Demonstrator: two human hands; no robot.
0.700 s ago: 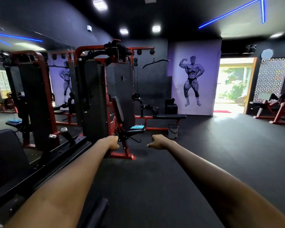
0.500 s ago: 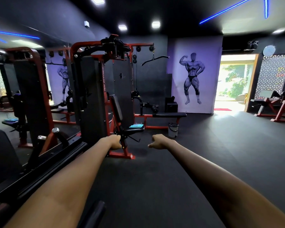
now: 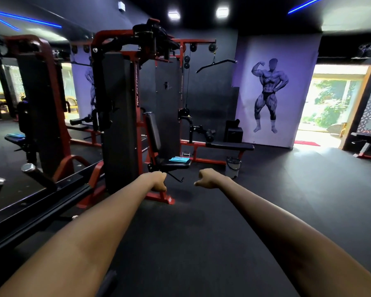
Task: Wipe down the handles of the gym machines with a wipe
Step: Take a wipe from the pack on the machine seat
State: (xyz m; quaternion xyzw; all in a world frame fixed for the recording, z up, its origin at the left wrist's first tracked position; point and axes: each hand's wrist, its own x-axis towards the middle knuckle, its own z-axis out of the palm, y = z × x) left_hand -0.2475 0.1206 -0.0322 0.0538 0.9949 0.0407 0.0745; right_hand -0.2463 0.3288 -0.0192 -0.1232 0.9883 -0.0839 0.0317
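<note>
The machine [image 3: 124,116] is looming larger ahead of both outstretched hands than a moment ago, and its seat [image 3: 174,165] with the blue cloth [image 3: 180,159] is sitting closer above the left hand [image 3: 159,181]. The bucket [image 3: 233,167] is drawing nearer beyond the right hand [image 3: 208,179]. The ceiling lights are sliding toward the top edge as the view is tipping down.

One wide-angle view, worn on the person's head, looks forward and slightly down across the gym floor [image 3: 201,243]. Both outstretched forearms run from the bottom corners toward the middle; the red-and-black weight machine [image 3: 120,116] stands near, left of centre, the doorway [image 3: 330,108] far right.
</note>
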